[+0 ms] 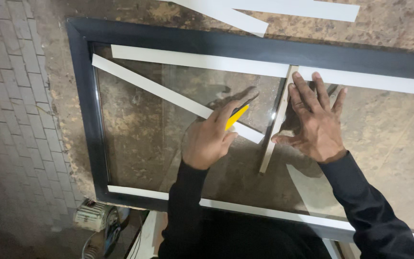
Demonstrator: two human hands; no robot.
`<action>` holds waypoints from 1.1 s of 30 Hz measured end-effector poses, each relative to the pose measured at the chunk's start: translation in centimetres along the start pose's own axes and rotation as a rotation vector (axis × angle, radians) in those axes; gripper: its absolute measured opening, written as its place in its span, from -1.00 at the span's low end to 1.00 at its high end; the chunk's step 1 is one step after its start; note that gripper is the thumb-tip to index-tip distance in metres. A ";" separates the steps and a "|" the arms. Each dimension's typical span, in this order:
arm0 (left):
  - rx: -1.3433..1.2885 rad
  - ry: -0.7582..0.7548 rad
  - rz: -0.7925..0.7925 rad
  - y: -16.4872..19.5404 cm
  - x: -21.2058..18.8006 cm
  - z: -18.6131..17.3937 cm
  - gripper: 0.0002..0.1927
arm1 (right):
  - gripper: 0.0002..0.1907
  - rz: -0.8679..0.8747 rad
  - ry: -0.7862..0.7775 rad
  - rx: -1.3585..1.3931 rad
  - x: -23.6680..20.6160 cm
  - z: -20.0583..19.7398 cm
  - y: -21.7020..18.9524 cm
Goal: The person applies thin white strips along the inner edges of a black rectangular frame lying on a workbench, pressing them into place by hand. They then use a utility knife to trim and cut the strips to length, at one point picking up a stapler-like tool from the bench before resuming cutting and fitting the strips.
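A black-framed glass pane (85,120) lies flat on a worn board. My left hand (212,136) grips a yellow cutter (236,116), its tip over the glass near a diagonal white strip (154,87). My right hand (315,120) presses flat, fingers spread, on the glass beside a narrow upright wooden strip (276,120) that it touches with the thumb and fingertips. White strips line the top (197,60) and bottom (135,193) inner edges of the frame.
Two loose white strips (264,12) lie on the board beyond the frame. A paved brick floor (10,96) runs along the left. A small machine with a cable (97,218) sits under the board's near left corner.
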State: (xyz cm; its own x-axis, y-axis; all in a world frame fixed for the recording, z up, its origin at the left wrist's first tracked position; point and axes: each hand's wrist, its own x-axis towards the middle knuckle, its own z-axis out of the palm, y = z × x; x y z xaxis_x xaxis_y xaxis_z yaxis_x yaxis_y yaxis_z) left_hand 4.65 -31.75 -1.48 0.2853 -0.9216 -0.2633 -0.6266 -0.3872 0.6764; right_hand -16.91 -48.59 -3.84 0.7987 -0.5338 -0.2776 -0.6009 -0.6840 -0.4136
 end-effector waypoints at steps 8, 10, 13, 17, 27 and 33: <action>-0.219 0.058 -0.267 4.3 2.3 5.3 -0.31 | 0.36 0.019 -0.021 -0.013 0.2 -0.4 -0.4; -0.176 0.234 -0.124 5.4 2.8 6.7 -0.28 | 0.35 0.021 -0.018 0.012 0.3 -0.6 -0.5; -0.206 0.296 -0.084 6.6 3.0 8.4 -0.28 | 0.27 0.038 -0.043 0.013 0.4 -0.7 -0.3; -0.243 0.272 -0.099 7.0 3.4 9.5 -0.30 | 0.29 0.061 -0.085 -0.015 0.5 -0.5 0.1; -0.278 0.205 -0.140 6.6 4.2 9.4 -0.30 | 0.20 0.078 -0.069 0.019 0.5 0.1 0.4; -0.272 0.190 -0.137 6.4 4.3 9.7 -0.29 | 0.22 0.094 -0.085 0.014 0.5 0.3 0.3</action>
State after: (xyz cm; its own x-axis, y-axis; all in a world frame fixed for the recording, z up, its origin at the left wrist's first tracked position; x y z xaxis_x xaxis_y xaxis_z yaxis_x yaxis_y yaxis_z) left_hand -5.18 -38.51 -4.93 0.4990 -0.8302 -0.2485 -0.3644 -0.4612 0.8090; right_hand -16.72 -48.94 -4.37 0.7391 -0.5505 -0.3881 -0.6730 -0.6258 -0.3942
